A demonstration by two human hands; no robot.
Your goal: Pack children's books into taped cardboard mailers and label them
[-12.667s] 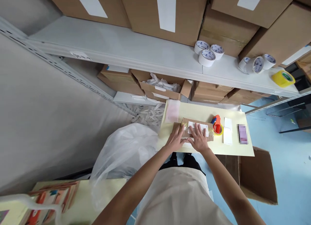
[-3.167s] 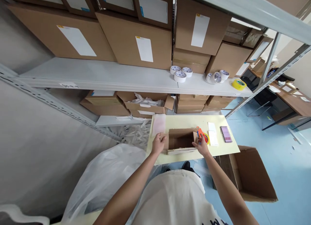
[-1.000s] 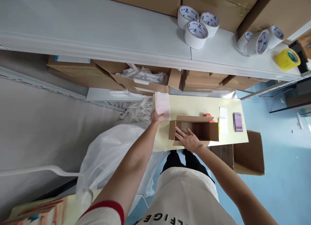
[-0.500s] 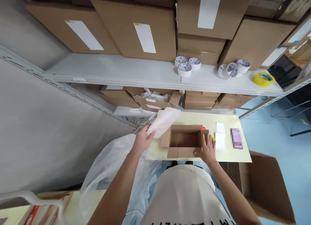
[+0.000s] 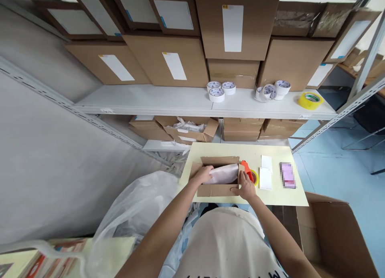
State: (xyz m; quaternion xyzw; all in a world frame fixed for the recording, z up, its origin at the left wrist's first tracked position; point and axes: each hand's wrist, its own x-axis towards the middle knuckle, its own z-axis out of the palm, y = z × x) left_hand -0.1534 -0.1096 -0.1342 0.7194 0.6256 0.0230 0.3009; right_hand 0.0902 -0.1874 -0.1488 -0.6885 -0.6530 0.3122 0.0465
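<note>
An open cardboard box [image 5: 218, 190] stands on the pale yellow table [image 5: 279, 197] in front of me. Inside its opening lies a flat package in white wrapping [image 5: 224, 174]; what it contains does not show. My left hand [image 5: 203, 175] grips the left end of this package at the box's left side. At the right side, my right hand [image 5: 245, 186] rests on the box wall and flap with its fingers apart. Just beyond that hand lies an orange tape dispenser [image 5: 247, 170] with a roll of yellow tape [image 5: 254, 178].
White paper slips [image 5: 265, 178] and a purple, blurred item [image 5: 288, 175] lie on the table's right. Shelves ahead hold cartons [image 5: 168, 65], white tape rolls [image 5: 216, 95] and a yellow roll [image 5: 310, 101]. A large open carton [image 5: 337, 230] sits at lower right, a plastic bag [image 5: 135, 206] at left.
My left hand has brought the white-wrapped package from above the box's left side down into its opening. My right hand has stayed at the box's right side. The view has shifted.
</note>
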